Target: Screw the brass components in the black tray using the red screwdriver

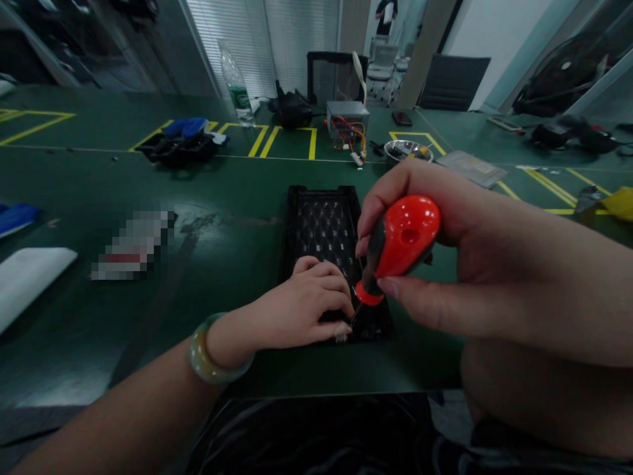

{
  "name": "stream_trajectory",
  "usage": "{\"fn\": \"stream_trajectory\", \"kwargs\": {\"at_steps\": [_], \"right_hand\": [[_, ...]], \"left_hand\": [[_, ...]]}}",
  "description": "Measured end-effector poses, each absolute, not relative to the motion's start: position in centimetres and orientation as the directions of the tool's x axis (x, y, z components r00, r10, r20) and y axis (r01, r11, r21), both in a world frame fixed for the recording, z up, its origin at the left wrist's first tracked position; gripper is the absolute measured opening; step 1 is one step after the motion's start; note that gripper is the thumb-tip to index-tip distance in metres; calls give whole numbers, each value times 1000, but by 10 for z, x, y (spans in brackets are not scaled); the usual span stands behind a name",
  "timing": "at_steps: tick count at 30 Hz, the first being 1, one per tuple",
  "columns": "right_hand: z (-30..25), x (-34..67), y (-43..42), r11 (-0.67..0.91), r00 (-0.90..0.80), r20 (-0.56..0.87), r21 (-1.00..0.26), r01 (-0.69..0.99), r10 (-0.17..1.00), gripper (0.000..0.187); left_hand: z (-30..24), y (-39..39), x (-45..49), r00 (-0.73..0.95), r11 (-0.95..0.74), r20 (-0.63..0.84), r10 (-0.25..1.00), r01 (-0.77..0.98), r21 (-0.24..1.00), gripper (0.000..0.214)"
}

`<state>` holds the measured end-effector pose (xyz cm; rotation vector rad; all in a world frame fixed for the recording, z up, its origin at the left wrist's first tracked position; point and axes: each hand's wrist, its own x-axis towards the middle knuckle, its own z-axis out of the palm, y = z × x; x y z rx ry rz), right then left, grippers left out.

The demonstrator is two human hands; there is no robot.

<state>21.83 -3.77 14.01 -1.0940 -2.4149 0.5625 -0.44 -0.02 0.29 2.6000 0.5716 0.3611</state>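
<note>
A black rectangular panel (324, 221) with a diamond-patterned surface lies on the table in front of me, its long side running away from me. My left hand (316, 300), with a bangle (210, 349) on the wrist, rests over its near part. The fingers are bent, and thumb and forefinger come together at the near end; what they pinch is too small to make out. In my right hand (445, 264) is a screwdriver (408, 234) with a stubby red and black handle, gripped between thumb and fingers. It tilts down, its dark shaft reaching beside my left fingertips.
On the green table (237, 198) stand a water bottle (237, 92), a power supply (347, 117) with loose cables and a metal bowl (403, 153) of small parts. A black tray (173, 148) holds something blue. A blurred-out packet (131, 247) lies to the left.
</note>
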Motion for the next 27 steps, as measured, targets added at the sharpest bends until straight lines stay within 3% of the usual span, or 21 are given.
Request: {"fn": "stream_trajectory", "kwargs": {"at_steps": [6, 11, 19, 27], "right_hand": [[138, 216, -35, 565, -551, 201, -518, 642, 810, 28], [136, 220, -31, 578, -550, 213, -467, 669, 808, 24], [138, 232, -33, 596, -555, 231, -420, 684, 799, 31], [142, 226, -34, 558, -533, 197, -452, 696, 823, 17]], "left_hand": [[4, 0, -4, 878, -822, 167, 450, 333, 462, 14], [2, 1, -4, 892, -819, 143, 428, 316, 479, 15], [4, 1, -3, 889, -810, 149, 433, 311, 497, 13], [3, 2, -4, 887, -801, 145, 439, 313, 510, 9]]}}
